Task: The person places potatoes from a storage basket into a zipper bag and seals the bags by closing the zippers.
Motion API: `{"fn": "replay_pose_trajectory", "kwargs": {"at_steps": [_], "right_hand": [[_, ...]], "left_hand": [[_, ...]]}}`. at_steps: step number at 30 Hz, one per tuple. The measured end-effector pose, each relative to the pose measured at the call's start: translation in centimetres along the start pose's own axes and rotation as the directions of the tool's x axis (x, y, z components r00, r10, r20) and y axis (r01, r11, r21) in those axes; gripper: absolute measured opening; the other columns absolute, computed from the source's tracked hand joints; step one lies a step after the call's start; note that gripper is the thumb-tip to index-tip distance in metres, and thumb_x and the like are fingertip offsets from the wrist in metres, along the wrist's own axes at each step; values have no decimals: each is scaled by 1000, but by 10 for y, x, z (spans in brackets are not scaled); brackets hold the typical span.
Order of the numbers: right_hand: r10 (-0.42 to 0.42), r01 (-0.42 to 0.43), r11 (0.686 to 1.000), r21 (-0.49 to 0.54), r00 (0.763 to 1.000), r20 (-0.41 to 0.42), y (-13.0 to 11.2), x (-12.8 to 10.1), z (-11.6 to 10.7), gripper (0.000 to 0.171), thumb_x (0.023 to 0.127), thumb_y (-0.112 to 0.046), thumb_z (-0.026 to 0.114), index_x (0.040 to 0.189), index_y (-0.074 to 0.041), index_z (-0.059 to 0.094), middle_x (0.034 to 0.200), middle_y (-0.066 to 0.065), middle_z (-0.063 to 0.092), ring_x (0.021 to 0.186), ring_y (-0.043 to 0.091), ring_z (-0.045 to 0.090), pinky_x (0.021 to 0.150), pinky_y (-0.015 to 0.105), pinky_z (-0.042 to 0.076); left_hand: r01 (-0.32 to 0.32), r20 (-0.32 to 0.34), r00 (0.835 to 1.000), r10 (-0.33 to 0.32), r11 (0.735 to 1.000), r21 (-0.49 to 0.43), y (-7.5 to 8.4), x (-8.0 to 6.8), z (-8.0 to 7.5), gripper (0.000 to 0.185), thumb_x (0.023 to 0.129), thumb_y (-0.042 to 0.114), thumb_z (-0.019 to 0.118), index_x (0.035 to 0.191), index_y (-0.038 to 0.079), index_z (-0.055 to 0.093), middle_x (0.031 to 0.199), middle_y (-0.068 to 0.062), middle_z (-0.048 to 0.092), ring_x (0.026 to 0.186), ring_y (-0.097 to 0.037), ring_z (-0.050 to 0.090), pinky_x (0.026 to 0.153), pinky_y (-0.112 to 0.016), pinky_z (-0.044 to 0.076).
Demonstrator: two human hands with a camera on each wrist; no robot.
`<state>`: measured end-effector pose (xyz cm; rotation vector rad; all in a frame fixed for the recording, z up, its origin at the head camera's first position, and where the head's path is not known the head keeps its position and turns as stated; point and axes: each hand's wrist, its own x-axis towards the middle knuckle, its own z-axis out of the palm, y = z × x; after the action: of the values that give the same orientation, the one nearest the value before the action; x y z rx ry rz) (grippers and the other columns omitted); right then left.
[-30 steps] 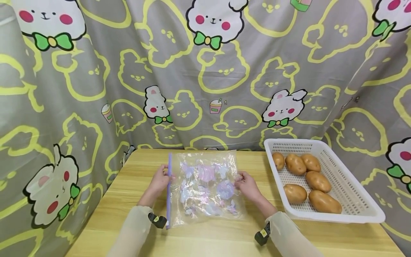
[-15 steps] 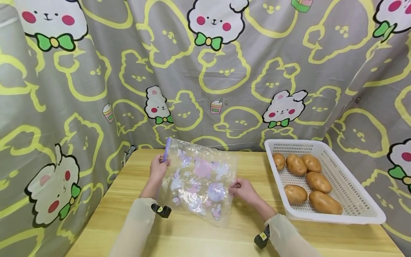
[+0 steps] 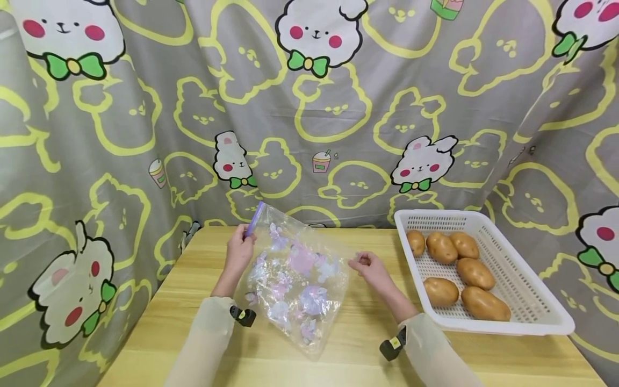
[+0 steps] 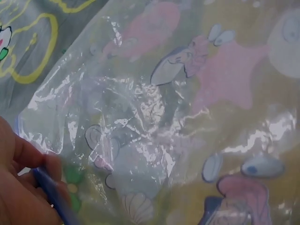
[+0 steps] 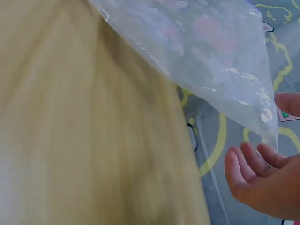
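Note:
A clear zip bag point(image 3: 300, 274) printed with pink and lilac bunnies and stars hangs tilted over the table, its lowest corner toward the front. My left hand point(image 3: 239, 251) grips the bag's purple zip edge point(image 3: 254, 217); in the left wrist view the fingers point(image 4: 30, 154) curl round that strip, and the film looks crinkled and shiny. At the bag's right corner is my right hand point(image 3: 371, 269). In the right wrist view its thumb point(image 5: 288, 104) and fingers point(image 5: 243, 164) stand apart, with the corner of the film close between them.
On the right of the wooden table point(image 3: 169, 322) stands a white perforated plastic basket point(image 3: 527, 258) holding several potatoes point(image 3: 476, 273). A grey patterned curtain point(image 3: 338, 123) hangs behind the table and along both sides.
The bag has been lifted from lying nearly flat and turned, its zip edge now slanting up at the back. My right hand has gone from the bag's right edge to its corner, fingers parted.

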<state>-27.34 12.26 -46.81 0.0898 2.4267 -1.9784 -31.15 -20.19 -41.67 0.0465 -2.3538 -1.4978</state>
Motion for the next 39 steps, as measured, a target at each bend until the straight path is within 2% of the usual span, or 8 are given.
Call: {"fn": "replay_pose_trajectory", "kwargs": {"at_steps": [4, 9, 13, 16, 21, 30, 33, 39], "right_hand": [[-16, 15, 1000, -25, 999, -38, -10, 5, -2, 44, 89, -16, 66, 121, 7, 48, 109, 16, 55, 103, 27, 53, 81, 30, 46], [-23, 22, 999, -32, 999, -32, -17, 9, -4, 53, 91, -19, 63, 132, 7, 43, 121, 22, 52, 113, 32, 50, 93, 41, 43], [-72, 70, 994, -82, 997, -19, -22, 10, -5, 50, 90, -24, 65, 129, 2, 50, 120, 19, 56, 111, 31, 53, 92, 43, 44], [-113, 111, 986, -127, 994, -7, -29, 10, -2, 45, 89, -26, 66, 125, -1, 56, 113, 15, 60, 105, 29, 56, 87, 43, 46], [-147, 148, 980, -132, 989, 18, -41, 13, 7, 41, 88, -22, 67, 123, -1, 58, 110, 14, 62, 103, 29, 58, 85, 41, 48], [-195, 195, 981, 14, 971, 136, -66, 17, 19, 44, 92, -17, 63, 130, 2, 51, 121, 19, 56, 114, 32, 53, 97, 45, 42], [-207, 202, 978, 44, 967, 149, -70, 19, 21, 40, 92, -16, 62, 127, 2, 54, 116, 17, 58, 107, 28, 57, 93, 41, 45], [-218, 201, 973, 110, 961, 172, -76, 20, 22, 35, 92, -16, 63, 120, 3, 58, 102, 11, 62, 87, 18, 63, 78, 32, 52]], "left_hand": [[-13, 13, 1000, 14, 1000, -26, 3, 0, -1, 14, 90, -2, 43, 99, 1, 53, 85, -16, 55, 70, -22, 47, 57, -28, 40], [-31, -13, 999, 31, 999, -13, 6, 0, -4, 14, 91, -1, 44, 100, 1, 54, 83, -15, 54, 72, -23, 47, 62, -31, 39], [-65, -19, 998, 65, 998, 11, 9, 1, -2, 15, 90, -1, 47, 101, 2, 57, 80, -14, 55, 69, -22, 47, 59, -30, 39], [-95, 4, 995, 95, 995, 32, 14, 0, 2, 15, 90, 0, 48, 101, 3, 58, 78, -12, 55, 63, -19, 46, 54, -28, 39], [-158, 60, 986, 153, 984, 80, 22, -4, 10, 18, 92, 3, 44, 100, 4, 60, 78, -10, 56, 55, -17, 43, 49, -27, 37], [-299, 123, 951, 284, 947, 121, 38, -7, 33, 19, 91, 4, 46, 99, 6, 63, 73, -4, 56, 57, -16, 46, 54, -31, 40], [-342, 162, 933, 320, 931, 131, 44, -12, 41, 18, 92, 5, 48, 101, 6, 64, 72, -3, 53, 59, -16, 46, 55, -31, 41], [-425, 229, 893, 388, 895, 139, 58, -20, 54, 14, 95, 10, 51, 100, 4, 63, 74, -2, 53, 64, -15, 48, 57, -29, 43]]}}
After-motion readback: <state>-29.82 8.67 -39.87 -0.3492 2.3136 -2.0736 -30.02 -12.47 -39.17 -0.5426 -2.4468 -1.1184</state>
